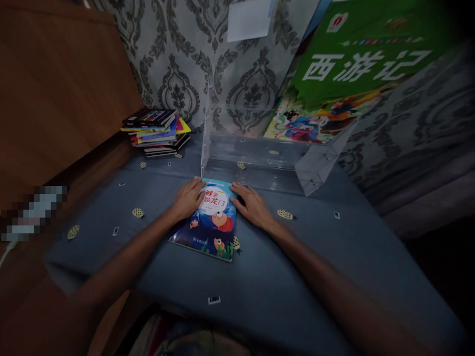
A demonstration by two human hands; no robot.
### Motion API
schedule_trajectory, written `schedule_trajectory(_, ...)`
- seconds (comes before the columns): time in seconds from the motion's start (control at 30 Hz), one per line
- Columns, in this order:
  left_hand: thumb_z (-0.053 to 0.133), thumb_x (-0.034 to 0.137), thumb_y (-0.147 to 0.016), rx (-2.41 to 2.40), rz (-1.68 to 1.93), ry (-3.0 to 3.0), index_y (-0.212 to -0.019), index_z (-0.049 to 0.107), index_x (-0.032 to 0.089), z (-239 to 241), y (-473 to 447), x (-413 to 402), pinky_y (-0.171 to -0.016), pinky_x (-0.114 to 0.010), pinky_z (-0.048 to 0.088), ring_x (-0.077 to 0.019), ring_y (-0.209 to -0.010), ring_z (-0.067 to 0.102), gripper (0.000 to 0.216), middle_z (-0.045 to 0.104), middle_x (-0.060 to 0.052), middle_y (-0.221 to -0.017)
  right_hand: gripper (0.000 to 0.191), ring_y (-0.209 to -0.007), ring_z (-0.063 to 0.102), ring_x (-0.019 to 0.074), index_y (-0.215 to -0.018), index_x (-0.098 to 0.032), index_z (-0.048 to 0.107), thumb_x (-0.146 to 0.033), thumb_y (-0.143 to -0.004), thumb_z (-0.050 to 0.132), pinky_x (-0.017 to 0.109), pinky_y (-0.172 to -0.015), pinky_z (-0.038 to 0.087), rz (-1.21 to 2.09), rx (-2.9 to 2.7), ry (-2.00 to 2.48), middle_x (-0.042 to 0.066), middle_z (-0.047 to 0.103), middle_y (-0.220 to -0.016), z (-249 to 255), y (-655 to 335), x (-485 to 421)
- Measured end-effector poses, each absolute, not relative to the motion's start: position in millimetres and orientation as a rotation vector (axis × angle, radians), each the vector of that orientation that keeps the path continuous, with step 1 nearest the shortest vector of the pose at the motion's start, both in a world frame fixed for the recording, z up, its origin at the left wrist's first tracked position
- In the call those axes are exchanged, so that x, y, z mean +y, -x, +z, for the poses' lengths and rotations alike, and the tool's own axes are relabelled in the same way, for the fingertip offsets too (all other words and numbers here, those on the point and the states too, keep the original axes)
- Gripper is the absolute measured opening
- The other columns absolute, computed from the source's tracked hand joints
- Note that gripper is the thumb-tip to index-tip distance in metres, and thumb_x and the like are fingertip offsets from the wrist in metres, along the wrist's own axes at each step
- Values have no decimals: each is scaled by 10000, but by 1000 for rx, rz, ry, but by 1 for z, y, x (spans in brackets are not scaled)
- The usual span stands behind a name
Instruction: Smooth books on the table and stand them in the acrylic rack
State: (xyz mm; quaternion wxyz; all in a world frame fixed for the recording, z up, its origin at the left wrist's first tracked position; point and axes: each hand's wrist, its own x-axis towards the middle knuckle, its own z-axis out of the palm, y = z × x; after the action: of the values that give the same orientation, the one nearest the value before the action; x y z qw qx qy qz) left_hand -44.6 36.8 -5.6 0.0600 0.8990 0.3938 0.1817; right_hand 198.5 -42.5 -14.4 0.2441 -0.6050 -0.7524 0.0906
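Observation:
A blue picture book [211, 227] with cartoon fish on its cover lies flat on the grey-blue cloth [282, 267]. My left hand [188, 199] rests on the book's upper left corner, fingers curled over its top edge. My right hand [252, 203] lies with spread fingers at the book's upper right edge, partly on the cloth. Just behind the book stands a clear acrylic book holder [260, 158], with a large green book [345, 74] leaning in its right end.
A stack of several thin colourful books [158, 131] sits at the back left by a wooden panel [55, 84]. Patterned wallpaper [208, 59] rises behind. Small printed motifs and tags dot the cloth. The cloth's front edge drops off near me.

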Motion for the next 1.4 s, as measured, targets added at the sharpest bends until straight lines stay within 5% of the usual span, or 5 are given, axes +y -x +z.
schedule_trajectory(0.33,434,259,-1016,1187,499,-2706,-1378,551,75,1,43,34,-1210,-440,344,-279,-1430,463,422,537,-176,-1490,652,-1520,286,298,-1516,-72,422,-499,-1023,408,519,-1252,229,195,-2260,1706,195,368,-1604,-1,-180,-81)
schedule_trajectory(0.77,427,298,-1011,1162,572,-2648,-1365,571,146,-5,46,39,-1218,-413,310,-236,-1449,433,411,543,-120,-1498,950,-1547,193,300,-1630,-205,95,-666,-928,538,574,-1258,154,425,-2457,1315,122,228,-1672,4,-152,-143)
schedule_trajectory(1.13,430,309,-998,1178,620,-2643,-1347,593,146,-7,47,38,-1211,-425,337,-244,-1425,461,418,543,-130,-1492,989,-1534,241,282,-1624,-221,120,-642,-886,626,552,-1257,200,449,-2388,1226,130,280,-1652,8,-159,-144)
schedule_trajectory(1.4,434,341,-1002,1235,671,-2645,-1347,594,176,-11,47,37,-1192,-480,357,-287,-1420,458,414,519,-132,-1502,666,-1524,277,265,-1570,-240,355,-562,-1001,482,563,-1244,244,488,-2266,1356,110,402,-1602,6,-160,-136)
